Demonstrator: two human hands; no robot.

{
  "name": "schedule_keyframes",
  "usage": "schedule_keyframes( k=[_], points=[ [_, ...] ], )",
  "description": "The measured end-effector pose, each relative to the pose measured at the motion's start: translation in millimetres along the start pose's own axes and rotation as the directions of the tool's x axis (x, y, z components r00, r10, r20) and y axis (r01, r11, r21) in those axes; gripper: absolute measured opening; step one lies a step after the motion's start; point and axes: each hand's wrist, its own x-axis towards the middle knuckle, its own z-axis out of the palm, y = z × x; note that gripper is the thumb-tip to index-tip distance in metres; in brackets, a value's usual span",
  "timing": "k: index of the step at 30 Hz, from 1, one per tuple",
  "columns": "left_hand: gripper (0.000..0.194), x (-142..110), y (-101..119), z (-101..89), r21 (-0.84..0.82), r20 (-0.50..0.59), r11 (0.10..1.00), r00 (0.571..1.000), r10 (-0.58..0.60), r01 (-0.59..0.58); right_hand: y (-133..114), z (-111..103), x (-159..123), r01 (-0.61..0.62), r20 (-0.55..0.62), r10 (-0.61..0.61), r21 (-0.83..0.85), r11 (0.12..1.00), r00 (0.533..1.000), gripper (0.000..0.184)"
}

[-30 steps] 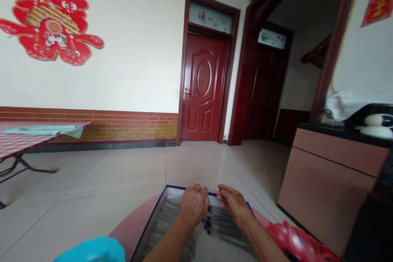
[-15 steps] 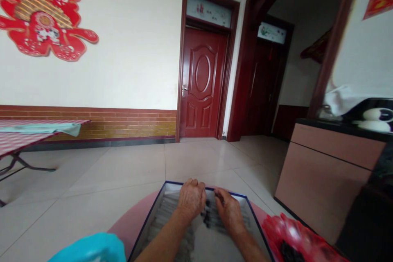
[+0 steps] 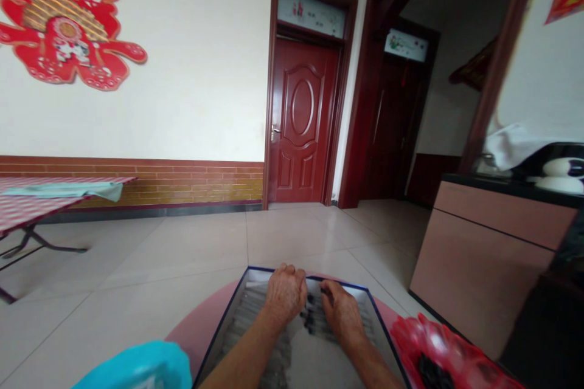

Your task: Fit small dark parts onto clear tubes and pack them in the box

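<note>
A shallow tray with a dark blue rim point(image 3: 374, 310) lies on a round pink table point(image 3: 191, 331) at the bottom of the view. Rows of thin dark strips cover its far part. My left hand point(image 3: 285, 293) rests knuckles-up on the strips near the far rim, fingers curled under. My right hand point(image 3: 340, 310) lies right beside it, fingers bent down onto the dark strips point(image 3: 314, 316). What either hand grips, if anything, is hidden under the fingers.
A red glossy dish point(image 3: 438, 352) with dark bits sits right of the tray, a cyan object point(image 3: 141, 368) to its left. A pink cabinet point(image 3: 493, 255) stands at right, a checked folding table point(image 3: 27, 206) at left. A red door point(image 3: 301, 121) lies across the tiled floor.
My right hand moved from the tray's far edge down onto the dark strips, closing in beside my left hand. The view tilted slightly downward, showing more of the red dish.
</note>
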Motion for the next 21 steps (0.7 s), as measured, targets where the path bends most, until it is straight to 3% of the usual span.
schedule_keyframes(
  k=[14, 21],
  points=[
    [0.019, -1.4, 0.1, 1.8, -0.004, 0.008, 1.0, 1.0, -0.005, 0.005, 0.4, 2.7, -5.0, 0.05, 0.1, -0.041, -0.086, 0.995, 0.994, 0.022],
    [0.019, -1.2, 0.0, 2.9, 0.002, 0.002, 1.0, 1.0, -0.002, 0.002, -0.5, 2.2, -1.7, -0.013, 0.07, 0.015, -0.031, 0.999, 0.997, 0.025]
  ],
)
